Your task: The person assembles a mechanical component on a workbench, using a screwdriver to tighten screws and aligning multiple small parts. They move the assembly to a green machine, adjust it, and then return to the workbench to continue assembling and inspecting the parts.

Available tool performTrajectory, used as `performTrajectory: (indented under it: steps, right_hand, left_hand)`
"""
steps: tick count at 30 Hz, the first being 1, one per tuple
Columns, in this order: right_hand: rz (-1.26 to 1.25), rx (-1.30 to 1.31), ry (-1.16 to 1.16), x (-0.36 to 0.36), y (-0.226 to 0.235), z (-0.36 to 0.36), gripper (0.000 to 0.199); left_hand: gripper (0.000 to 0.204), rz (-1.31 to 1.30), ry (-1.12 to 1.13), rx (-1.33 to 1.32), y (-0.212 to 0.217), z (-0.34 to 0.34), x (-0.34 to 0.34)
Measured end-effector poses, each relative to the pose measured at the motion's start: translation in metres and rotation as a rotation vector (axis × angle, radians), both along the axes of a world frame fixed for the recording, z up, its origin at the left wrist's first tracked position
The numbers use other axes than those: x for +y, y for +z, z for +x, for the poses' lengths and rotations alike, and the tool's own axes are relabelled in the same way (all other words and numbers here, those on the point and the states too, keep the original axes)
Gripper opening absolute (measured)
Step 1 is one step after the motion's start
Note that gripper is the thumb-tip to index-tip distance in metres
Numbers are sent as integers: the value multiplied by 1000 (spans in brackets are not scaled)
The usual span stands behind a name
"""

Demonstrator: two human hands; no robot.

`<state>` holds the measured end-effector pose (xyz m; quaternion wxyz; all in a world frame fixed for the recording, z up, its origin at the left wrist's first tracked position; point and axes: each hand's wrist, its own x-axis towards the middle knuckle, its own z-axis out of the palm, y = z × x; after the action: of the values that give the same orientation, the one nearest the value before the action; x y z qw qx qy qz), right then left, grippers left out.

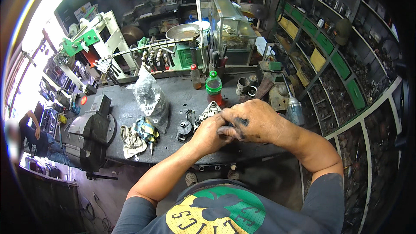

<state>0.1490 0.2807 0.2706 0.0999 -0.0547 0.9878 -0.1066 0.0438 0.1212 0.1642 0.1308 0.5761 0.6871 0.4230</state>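
Observation:
My left hand [209, 135] and my right hand [251, 121] meet over the front middle of a dark workbench [130, 112], both greasy, the right lying partly over the left. Their fingers close around a grey metal machine part [209, 111] whose top shows just beyond my knuckles. A small black round part [184, 129] sits on the bench right beside my left hand. What lies under my palms is hidden.
A black bench vise [89, 134] stands at the bench's left end, with a crumpled rag [132, 141] and a screwdriver near it. A clear plastic bag [149, 97], a green-and-red bottle [213, 87] and metal cups [243, 86] sit behind. Shelves of parts fill the right. A person [32, 136] sits at far left.

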Motion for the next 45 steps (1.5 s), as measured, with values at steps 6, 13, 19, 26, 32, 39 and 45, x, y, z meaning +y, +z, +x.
performTrajectory:
  steps: [6, 13, 19, 26, 32, 39, 45]
  right_hand:
    - [-76, 385, 126, -1, -2, 8, 43]
    - [-74, 417, 233, -1, 3, 12, 43]
    - [-23, 256, 129, -2, -8, 5, 53]
    - [-32, 227, 31, -10, 6, 10, 55]
    - [-97, 436, 212, 2, -5, 16, 53]
    - [-59, 294, 199, 3, -5, 10, 55]
    - [-41, 332, 77, -5, -10, 16, 51]
  left_hand:
    - [34, -53, -36, 45, -19, -16, -8]
    - [40, 96, -97, -36, -7, -11, -6]
    - [32, 61, -61, -26, -2, -10, 3]
    - [32, 5, -107, 94, -9, -23, -8]
    - [34, -27, -104, -92, 9, -10, -8]
    - [46, 67, -5, 114, 4, -9, -2]
    - [44, -41, -124, 5, -11, -23, -8]
